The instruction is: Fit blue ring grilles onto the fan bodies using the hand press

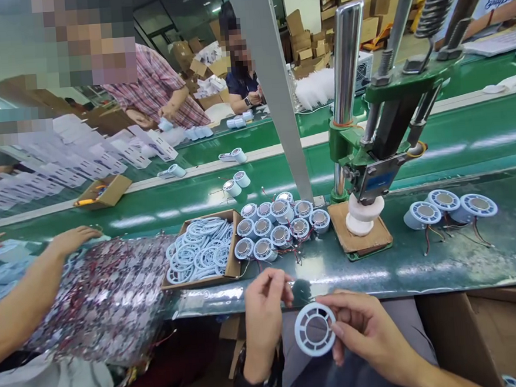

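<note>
My right hand (367, 327) holds a light blue spoked plastic ring (300, 331) by its right edge, between thumb and fingers, above my lap. To its left, my left hand (265, 311) is raised at the table's edge with thumb and fingertips drawn together. Whatever may be in that pinch is too small or hidden to make out. Beyond it, a cardboard box (232, 242) is heaped with similar light blue rings (202, 250). Right of the box stand several light blue cylindrical housings (281, 236) with silver discs on top and thin wires trailing.
A green hand press (366, 162) with a white pressing block (361, 218) stands over a wooden board (337, 223). Three housings (444, 201) sit to its right. At left, a co-worker's arm (39, 285) reaches past many wired parts in plastic (110, 292). A metal post (273, 92) rises behind.
</note>
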`<action>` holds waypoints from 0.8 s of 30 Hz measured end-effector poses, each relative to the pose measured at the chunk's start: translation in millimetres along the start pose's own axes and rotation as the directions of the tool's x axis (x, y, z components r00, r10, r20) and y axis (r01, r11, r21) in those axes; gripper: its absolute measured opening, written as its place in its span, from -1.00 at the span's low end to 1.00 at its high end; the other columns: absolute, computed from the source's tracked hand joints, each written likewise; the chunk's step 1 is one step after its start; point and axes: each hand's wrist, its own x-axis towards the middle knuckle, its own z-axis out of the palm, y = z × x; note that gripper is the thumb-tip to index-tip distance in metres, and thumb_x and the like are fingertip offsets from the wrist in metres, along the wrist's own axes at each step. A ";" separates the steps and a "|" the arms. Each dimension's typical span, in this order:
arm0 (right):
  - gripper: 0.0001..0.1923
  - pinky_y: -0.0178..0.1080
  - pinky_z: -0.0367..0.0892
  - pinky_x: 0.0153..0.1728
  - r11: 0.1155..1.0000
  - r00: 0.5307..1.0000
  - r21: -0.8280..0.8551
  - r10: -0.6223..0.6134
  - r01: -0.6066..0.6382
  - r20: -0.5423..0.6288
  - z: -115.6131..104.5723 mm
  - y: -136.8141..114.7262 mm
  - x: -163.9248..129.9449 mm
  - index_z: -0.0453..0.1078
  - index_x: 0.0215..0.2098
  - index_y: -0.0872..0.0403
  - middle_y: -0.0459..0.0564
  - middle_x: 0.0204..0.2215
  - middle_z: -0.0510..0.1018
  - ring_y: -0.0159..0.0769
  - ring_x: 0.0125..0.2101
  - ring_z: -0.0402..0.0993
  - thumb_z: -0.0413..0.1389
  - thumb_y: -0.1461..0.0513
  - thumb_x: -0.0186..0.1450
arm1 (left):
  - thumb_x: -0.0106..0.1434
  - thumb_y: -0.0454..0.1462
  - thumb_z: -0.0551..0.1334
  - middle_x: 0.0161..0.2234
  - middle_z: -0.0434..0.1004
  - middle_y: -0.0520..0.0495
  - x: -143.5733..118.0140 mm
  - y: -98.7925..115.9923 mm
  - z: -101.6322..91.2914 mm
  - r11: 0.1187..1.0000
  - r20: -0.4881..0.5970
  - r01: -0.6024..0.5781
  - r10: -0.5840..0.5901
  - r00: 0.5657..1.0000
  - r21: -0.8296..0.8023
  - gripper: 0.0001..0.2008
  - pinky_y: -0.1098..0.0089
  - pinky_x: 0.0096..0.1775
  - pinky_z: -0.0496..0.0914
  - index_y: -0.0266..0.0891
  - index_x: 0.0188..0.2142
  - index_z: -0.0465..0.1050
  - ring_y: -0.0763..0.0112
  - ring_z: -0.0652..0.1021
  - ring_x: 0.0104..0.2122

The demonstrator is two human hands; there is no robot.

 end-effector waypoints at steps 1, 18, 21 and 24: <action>-0.70 -0.49 0.41 -0.56 1.000 1.000 0.013 0.004 -0.004 -0.005 -0.6 0.8 -0.2 0.55 0.03 -0.05 -0.11 -0.41 0.48 -0.54 -0.60 0.51 0.25 0.16 0.32 | 0.25 0.01 0.28 -0.69 0.34 0.08 4.0 -1.8 -0.5 1.000 -0.028 -0.016 0.016 0.999 0.013 -0.56 0.53 -0.57 0.30 -0.24 -0.59 0.39 0.51 0.36 -0.66; -0.65 -0.34 0.47 -0.41 0.823 0.978 -0.549 0.201 -0.142 0.049 -18.6 16.2 8.6 0.55 0.03 0.03 0.01 -0.30 0.49 -0.41 -0.45 0.48 0.17 0.09 0.33 | 0.18 -0.05 0.35 -0.49 0.54 -0.06 -45.6 -44.7 -51.7 0.962 0.081 0.211 -0.227 0.970 0.171 -0.68 0.48 -0.54 0.37 -0.29 -0.33 0.60 0.37 0.48 -0.52; -0.53 -0.31 0.49 -0.35 0.817 0.960 -0.541 0.275 -0.200 0.060 -16.3 24.8 9.3 0.43 0.18 0.00 0.04 -0.19 0.51 -0.38 -0.39 0.50 0.19 0.13 0.31 | 0.17 -0.05 0.34 -0.56 0.46 0.00 -56.4 -50.5 -52.8 0.961 -0.070 0.254 -0.247 0.966 0.108 -0.69 0.47 -0.56 0.36 -0.30 -0.39 0.57 0.41 0.44 -0.58; -0.48 -0.30 0.48 -0.30 0.842 0.960 -0.509 0.264 -0.182 0.094 -0.1 24.9 12.4 0.39 0.21 0.01 0.04 -0.19 0.55 -0.35 -0.34 0.50 0.21 0.15 0.29 | 0.17 -0.14 0.31 -0.60 0.37 0.06 -58.2 -32.5 -36.9 0.989 -0.126 0.112 -0.100 0.987 0.093 -0.74 0.49 -0.54 0.32 -0.28 -0.52 0.49 0.47 0.40 -0.62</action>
